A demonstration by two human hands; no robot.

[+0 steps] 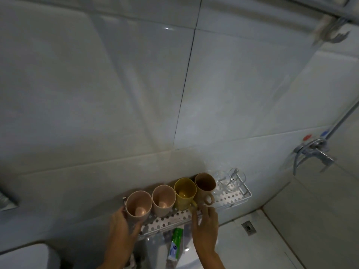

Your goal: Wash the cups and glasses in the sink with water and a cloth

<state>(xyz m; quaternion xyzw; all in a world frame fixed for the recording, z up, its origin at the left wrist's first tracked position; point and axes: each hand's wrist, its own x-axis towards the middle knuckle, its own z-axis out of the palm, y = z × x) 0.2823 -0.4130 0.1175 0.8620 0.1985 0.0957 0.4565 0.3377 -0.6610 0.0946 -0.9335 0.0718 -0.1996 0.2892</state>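
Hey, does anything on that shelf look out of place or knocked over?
Nothing looks spilled or broken. The four cups stand upright in a row on the perforated shelf, clear glasses at its right end. The left hand grips the leftmost pink cup; the right hand reaches by the yellow cup.

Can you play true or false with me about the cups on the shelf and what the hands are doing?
1. Four coloured cups stand in a row on the metal shelf. True.
2. The yellow cup is at the far left of the row. False: a pink cup is at the far left; the yellow one is third from the left.
3. The left hand holds the leftmost pink cup. True.
4. The right hand is holding the toothpaste tube. False: it reaches near the yellow cup's handle; the tube lies below the shelf.
5. Clear glasses sit at the right end of the shelf. True.
6. The cups lie on their sides. False: they stand upright, open ends up.
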